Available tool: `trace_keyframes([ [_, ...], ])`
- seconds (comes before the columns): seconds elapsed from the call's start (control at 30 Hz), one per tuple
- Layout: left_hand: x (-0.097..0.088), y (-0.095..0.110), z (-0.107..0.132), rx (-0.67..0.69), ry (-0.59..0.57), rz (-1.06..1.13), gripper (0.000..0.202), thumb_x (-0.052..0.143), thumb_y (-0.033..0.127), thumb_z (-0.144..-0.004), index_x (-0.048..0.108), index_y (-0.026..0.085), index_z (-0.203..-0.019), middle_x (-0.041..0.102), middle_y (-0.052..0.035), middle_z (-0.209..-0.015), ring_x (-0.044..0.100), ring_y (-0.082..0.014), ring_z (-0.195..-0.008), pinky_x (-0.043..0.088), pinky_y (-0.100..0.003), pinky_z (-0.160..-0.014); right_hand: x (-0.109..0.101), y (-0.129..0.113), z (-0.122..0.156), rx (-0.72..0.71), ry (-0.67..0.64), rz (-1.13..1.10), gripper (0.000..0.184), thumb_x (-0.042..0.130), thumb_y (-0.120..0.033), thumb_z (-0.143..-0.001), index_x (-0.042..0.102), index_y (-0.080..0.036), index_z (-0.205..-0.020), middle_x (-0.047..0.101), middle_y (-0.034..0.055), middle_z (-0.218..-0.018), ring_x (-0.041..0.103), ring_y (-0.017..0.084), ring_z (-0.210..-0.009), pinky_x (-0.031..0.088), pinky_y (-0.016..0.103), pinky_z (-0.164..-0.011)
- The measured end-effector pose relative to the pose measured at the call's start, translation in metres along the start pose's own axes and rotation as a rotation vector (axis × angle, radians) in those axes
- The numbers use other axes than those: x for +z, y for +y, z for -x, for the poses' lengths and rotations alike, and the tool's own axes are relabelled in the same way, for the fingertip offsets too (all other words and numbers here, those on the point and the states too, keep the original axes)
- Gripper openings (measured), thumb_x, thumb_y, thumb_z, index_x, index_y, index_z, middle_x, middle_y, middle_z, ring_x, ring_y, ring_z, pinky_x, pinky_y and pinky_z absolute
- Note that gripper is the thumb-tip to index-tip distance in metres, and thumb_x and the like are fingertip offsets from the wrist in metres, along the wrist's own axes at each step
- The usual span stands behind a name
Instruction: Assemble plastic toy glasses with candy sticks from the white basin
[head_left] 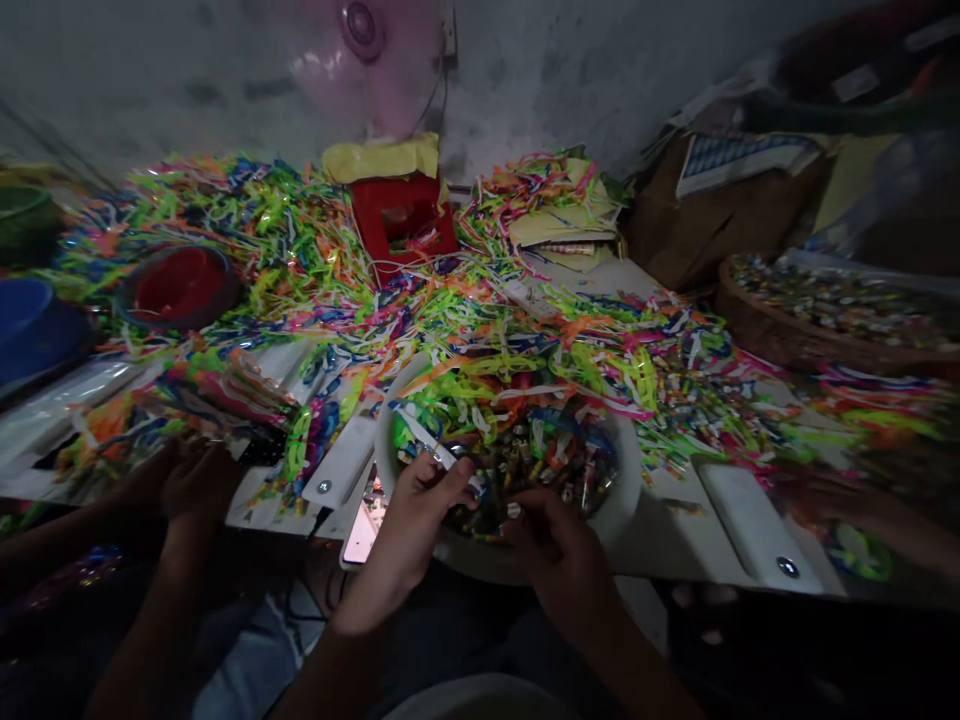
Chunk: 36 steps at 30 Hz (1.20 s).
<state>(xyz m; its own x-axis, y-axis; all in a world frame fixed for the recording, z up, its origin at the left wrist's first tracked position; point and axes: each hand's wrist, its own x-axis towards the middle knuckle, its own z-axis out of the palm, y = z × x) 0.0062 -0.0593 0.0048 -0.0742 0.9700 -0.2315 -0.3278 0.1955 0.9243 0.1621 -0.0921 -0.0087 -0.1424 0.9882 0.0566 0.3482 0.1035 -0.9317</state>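
Note:
My left hand [420,515] is closed in a pinch on a white and blue plastic strip [435,440], which points up and to the left. Close beside it, my right hand [559,560] has its fingertips together around a small whitish piece [514,510] whose kind I cannot make out. Both hands are over the near side of a white basin [632,480]. Inside the basin lie bright green, orange and blue plastic strips [487,400] and many small dark, colourful tube-like pieces [517,455].
Heaps of coloured strips [262,215] cover the table around a red plastic stand [405,225]. A phone [367,525] and white boxes [345,465] [761,530] flank the basin. Other people's hands [199,485] work on both sides. A round basket [772,320] stands right.

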Motion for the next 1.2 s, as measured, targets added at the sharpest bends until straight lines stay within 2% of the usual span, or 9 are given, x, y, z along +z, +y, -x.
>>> trace_keyframes([
  [0.1, -0.004, 0.001, 0.001, -0.07, -0.067, 0.06, 0.023, 0.077, 0.032, -0.067, 0.066, 0.015, -0.077, 0.065, -0.0003, -0.077, 0.056, -0.0072, -0.067, 0.047, -0.014, -0.06, 0.005, 0.0, 0.001, 0.003, 0.075, -0.041, 0.021, 0.056, -0.032, -0.084, 0.056, -0.021, -0.102, 0.066, 0.0021, -0.084, 0.064, 0.015, -0.08, 0.048, 0.021, -0.067],
  [0.17, -0.007, 0.002, 0.001, -0.105, -0.086, 0.108, 0.021, 0.078, 0.029, -0.067, 0.068, 0.016, -0.08, 0.066, -0.0002, -0.081, 0.058, -0.0071, -0.07, 0.049, -0.014, -0.064, 0.007, -0.002, 0.0, 0.004, 0.082, -0.043, 0.017, 0.058, -0.03, -0.082, 0.055, -0.021, -0.097, 0.066, 0.0016, -0.081, 0.065, 0.015, -0.078, 0.048, 0.021, -0.065],
  [0.27, -0.009, 0.002, -0.001, -0.112, -0.041, 0.166, 0.022, 0.079, 0.029, -0.065, 0.069, 0.016, -0.082, 0.067, 0.0, -0.086, 0.06, -0.0077, -0.072, 0.053, -0.016, -0.066, 0.008, -0.003, -0.003, -0.038, 0.047, 0.015, 0.01, 0.058, -0.029, -0.082, 0.055, -0.021, -0.086, 0.065, -0.0006, -0.072, 0.063, 0.013, -0.067, 0.047, 0.019, -0.06],
  [0.4, -0.009, 0.001, -0.002, -0.115, -0.021, 0.183, 0.022, 0.079, 0.029, -0.065, 0.069, 0.015, -0.078, 0.068, -0.0008, -0.085, 0.062, -0.0095, -0.073, 0.056, -0.018, -0.065, 0.009, 0.0, -0.007, -0.12, 0.087, 0.121, 0.009, 0.061, -0.028, -0.081, 0.058, -0.021, -0.085, 0.065, -0.0007, -0.071, 0.062, 0.012, -0.065, 0.047, 0.02, -0.059],
  [0.7, -0.009, 0.003, -0.001, -0.129, -0.071, 0.147, 0.025, 0.077, 0.028, -0.068, 0.07, 0.014, -0.087, 0.07, -0.0027, -0.081, 0.063, -0.0081, -0.062, 0.057, -0.018, -0.063, 0.016, 0.011, -0.005, -0.276, 0.228, 0.226, 0.009, 0.063, -0.026, -0.081, 0.057, -0.021, -0.086, 0.067, 0.0007, -0.073, 0.063, 0.013, -0.062, 0.049, 0.022, -0.057],
  [0.93, -0.009, 0.002, 0.001, -0.133, -0.04, 0.129, 0.024, 0.077, 0.029, -0.068, 0.069, 0.014, -0.086, 0.072, -0.0048, -0.09, 0.067, -0.012, -0.073, 0.057, -0.019, -0.064, 0.021, 0.011, -0.004, -0.392, 0.319, 0.232, 0.01, 0.064, -0.025, -0.082, 0.055, -0.021, -0.085, 0.067, -0.0001, -0.071, 0.063, 0.012, -0.059, 0.049, 0.02, -0.056],
  [1.07, -0.008, 0.002, 0.0, -0.121, -0.041, 0.096, 0.027, 0.077, 0.031, -0.067, 0.07, 0.013, -0.087, 0.072, -0.0056, -0.088, 0.067, -0.0143, -0.075, 0.058, -0.023, -0.067, 0.021, 0.01, -0.005, -0.352, 0.266, 0.258, 0.009, 0.062, -0.026, -0.083, 0.054, -0.021, -0.083, 0.066, -0.0008, -0.068, 0.062, 0.011, -0.057, 0.047, 0.018, -0.054],
  [1.2, -0.007, 0.003, -0.001, -0.101, -0.064, 0.083, 0.024, 0.076, 0.03, -0.07, 0.07, 0.015, -0.087, 0.071, -0.0025, -0.082, 0.064, -0.01, -0.066, 0.055, -0.02, -0.066, 0.022, 0.007, -0.005, -0.333, 0.23, 0.346, 0.007, 0.057, -0.024, -0.085, 0.054, -0.021, -0.078, 0.063, -0.0004, -0.063, 0.061, 0.013, -0.058, 0.043, 0.02, -0.055],
])
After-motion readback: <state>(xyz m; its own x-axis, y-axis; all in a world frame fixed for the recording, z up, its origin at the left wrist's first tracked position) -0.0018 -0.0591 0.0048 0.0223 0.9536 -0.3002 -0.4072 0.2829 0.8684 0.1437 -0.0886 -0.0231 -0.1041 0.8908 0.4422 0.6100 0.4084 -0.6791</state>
